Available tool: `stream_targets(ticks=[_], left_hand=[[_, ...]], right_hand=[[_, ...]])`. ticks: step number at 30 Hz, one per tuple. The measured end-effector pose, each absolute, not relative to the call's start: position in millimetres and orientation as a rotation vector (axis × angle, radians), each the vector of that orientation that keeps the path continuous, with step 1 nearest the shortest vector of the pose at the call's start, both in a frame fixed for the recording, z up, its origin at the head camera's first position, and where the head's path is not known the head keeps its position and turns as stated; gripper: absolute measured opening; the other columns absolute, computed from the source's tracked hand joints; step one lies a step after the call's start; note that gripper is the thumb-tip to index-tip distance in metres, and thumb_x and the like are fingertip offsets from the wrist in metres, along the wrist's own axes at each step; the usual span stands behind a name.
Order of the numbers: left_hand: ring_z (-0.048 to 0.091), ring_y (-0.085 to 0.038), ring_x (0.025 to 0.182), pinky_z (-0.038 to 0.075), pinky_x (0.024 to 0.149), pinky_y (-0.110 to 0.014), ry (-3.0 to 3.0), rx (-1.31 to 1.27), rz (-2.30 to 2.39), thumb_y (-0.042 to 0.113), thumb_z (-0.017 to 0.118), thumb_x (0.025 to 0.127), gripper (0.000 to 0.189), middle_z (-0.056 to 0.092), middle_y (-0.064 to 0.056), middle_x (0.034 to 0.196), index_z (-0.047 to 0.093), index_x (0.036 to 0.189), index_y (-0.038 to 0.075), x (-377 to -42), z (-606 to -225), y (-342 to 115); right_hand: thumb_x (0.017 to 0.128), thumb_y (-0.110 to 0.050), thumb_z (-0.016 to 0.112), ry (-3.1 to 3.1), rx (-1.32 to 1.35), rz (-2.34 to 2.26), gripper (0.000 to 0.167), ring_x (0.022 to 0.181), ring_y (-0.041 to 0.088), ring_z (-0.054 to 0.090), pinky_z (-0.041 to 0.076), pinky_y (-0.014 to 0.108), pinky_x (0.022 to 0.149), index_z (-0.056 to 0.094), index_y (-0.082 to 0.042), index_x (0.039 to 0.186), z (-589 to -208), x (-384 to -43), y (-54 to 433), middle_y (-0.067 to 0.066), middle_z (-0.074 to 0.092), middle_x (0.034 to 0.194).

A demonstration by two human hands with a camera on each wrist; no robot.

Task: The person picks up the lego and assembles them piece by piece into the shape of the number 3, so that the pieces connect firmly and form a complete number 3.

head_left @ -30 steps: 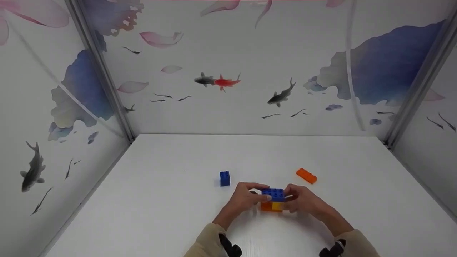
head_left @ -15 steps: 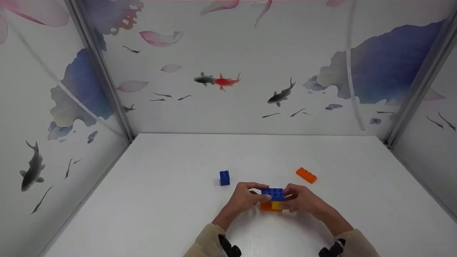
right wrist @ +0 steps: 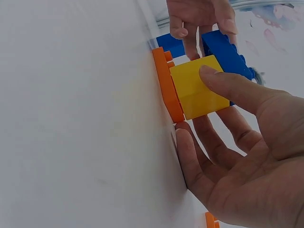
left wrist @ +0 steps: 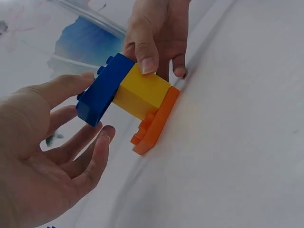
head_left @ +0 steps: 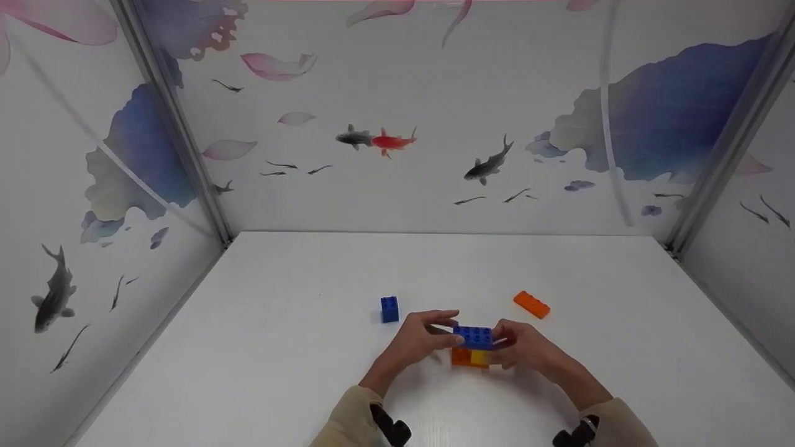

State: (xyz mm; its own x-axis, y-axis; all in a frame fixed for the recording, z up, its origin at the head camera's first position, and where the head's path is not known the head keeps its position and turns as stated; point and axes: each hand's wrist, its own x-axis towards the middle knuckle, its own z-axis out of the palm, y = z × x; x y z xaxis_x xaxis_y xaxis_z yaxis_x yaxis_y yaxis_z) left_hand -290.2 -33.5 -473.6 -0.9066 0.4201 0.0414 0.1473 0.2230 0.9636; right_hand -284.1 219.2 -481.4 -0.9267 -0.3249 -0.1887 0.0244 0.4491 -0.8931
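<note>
A small stack of toy building bricks stands between the hands: a flat orange brick (left wrist: pixel 159 123) at the bottom, a yellow brick (right wrist: pixel 194 92) on one end of it, a blue brick (head_left: pixel 474 337) on top. The blue brick overhangs the bare orange studs. My right hand (head_left: pixel 528 344) pinches the yellow brick, thumb on its near face and fingers behind. My left hand (head_left: pixel 417 338) is loosely spread at the blue brick's left end. Its thumb tip is right at the studded top, while the other fingers stand apart from the brick.
A separate blue brick (head_left: pixel 389 309) stands on the white table (head_left: pixel 298 347), beyond the left hand. Another flat orange brick (head_left: pixel 531 305) lies beyond the right hand. Printed panels (head_left: pixel 422 74) wall the table at the back and sides.
The left hand has loosened from the blue brick and shifted slightly left, its forefinger lifting off the back edge. The right hand and the stack stay almost in place.
</note>
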Motion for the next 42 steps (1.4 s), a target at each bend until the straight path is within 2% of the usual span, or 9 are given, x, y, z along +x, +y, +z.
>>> stream_targets(ticks=[3,11,18,27,37,42], left_hand=[[0.071,-0.022,0.107,0.059,0.092,-0.034,2.254,0.549,1.794,0.027,0.074,0.091,0.045,0.068,-0.011,0.129,0.064,0.135,0.021,-294,-466,-43],[0.071,-0.021,0.107,0.059,0.092,-0.030,2.277,0.585,1.938,0.030,0.073,0.092,0.044,0.067,-0.017,0.130,0.065,0.133,0.014,-300,-445,-71],[0.070,-0.021,0.111,0.058,0.094,-0.031,2.420,0.545,1.965,0.030,0.072,0.093,0.040,0.070,-0.011,0.125,0.067,0.129,0.012,-307,-442,-94],[0.069,-0.019,0.108,0.056,0.098,-0.033,2.542,0.302,2.006,0.028,0.071,0.094,0.032,0.073,-0.008,0.117,0.071,0.121,0.010,-322,-458,-113],[0.065,-0.021,0.119,0.055,0.100,-0.032,2.362,0.072,2.140,0.025,0.072,0.093,0.041,0.062,-0.017,0.137,0.065,0.130,0.009,-335,-479,-129],[0.056,-0.031,0.132,0.054,0.102,-0.035,2.309,0.102,2.151,0.020,0.072,0.093,0.050,0.056,-0.020,0.144,0.057,0.138,0.005,-337,-488,-132]], right_hand=[[0.084,-0.015,0.080,2.381,-0.222,-1.458,0.030,0.101,0.022,0.062,0.059,0.031,0.079,0.060,-0.008,0.105,-482,-284,219,0.011,0.065,0.124],[0.085,-0.012,0.078,2.386,-0.209,-1.454,0.028,0.101,0.023,0.061,0.058,0.030,0.078,0.059,-0.008,0.104,-482,-285,218,0.010,0.065,0.123],[0.085,-0.014,0.079,2.383,-0.215,-1.460,0.028,0.102,0.023,0.061,0.058,0.030,0.078,0.059,-0.008,0.103,-482,-284,218,0.010,0.065,0.122],[0.084,-0.016,0.079,2.399,-0.192,-1.444,0.028,0.103,0.023,0.062,0.058,0.031,0.079,0.059,-0.009,0.102,-480,-283,217,0.010,0.066,0.122],[0.085,-0.016,0.079,2.401,-0.184,-1.441,0.028,0.102,0.023,0.062,0.058,0.030,0.079,0.059,-0.010,0.102,-481,-284,217,0.009,0.066,0.122],[0.085,-0.015,0.079,2.398,-0.176,-1.444,0.027,0.100,0.023,0.062,0.058,0.030,0.078,0.059,-0.010,0.103,-482,-285,218,0.009,0.066,0.122]])
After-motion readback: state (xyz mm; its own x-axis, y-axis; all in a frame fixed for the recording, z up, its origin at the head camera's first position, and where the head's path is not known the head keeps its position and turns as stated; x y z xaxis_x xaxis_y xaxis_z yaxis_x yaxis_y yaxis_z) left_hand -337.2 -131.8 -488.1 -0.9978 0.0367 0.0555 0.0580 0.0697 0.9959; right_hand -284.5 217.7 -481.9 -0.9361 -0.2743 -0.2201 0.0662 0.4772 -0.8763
